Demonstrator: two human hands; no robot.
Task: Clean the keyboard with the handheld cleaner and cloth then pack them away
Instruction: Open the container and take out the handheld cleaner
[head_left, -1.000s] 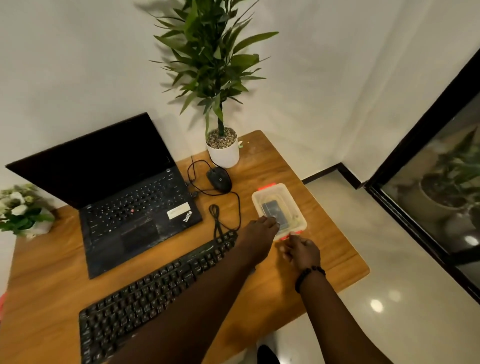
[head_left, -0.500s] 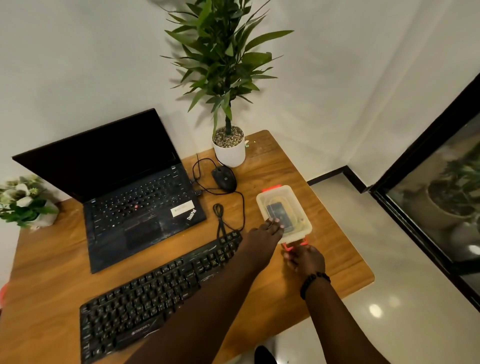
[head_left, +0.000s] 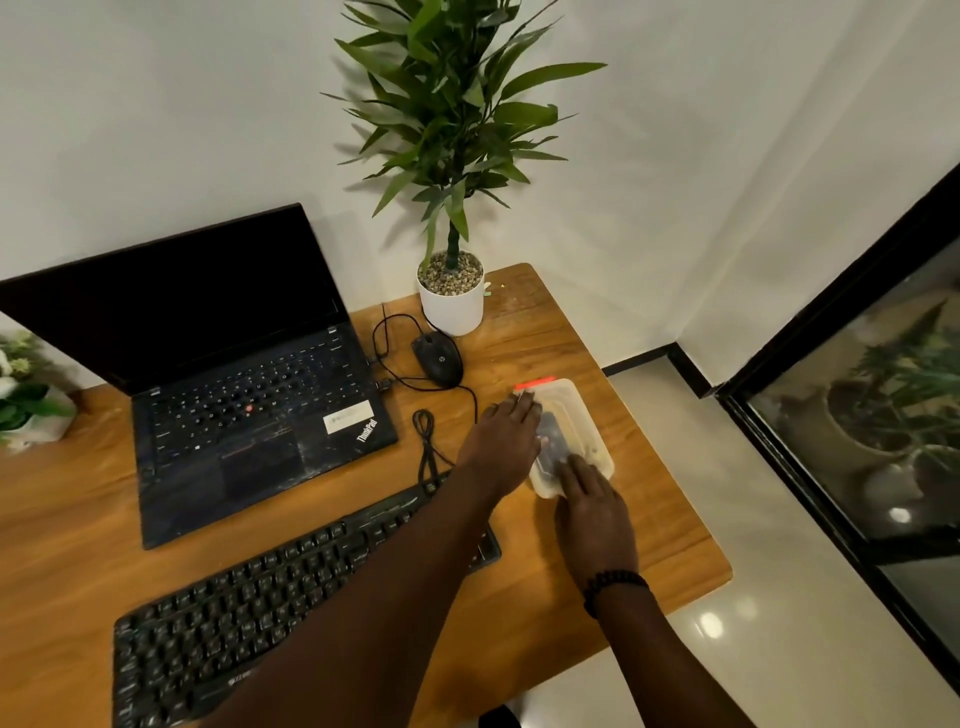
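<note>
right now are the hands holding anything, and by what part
Nothing is lifted. The left hand rests flat along the left side of the clear plastic box with red clips, and the right hand presses its near end, fingers straight, on the lid.

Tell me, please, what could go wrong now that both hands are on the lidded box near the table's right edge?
1. The box sits near the table edge; a hard pull on the lid could slide it off.
2. The left hand reaches over the keyboard corner and the loose cable; the forearm could snag the cable or drag the mouse.
3. The right hand lies flat with no firm grip, so the box may shift.
</note>
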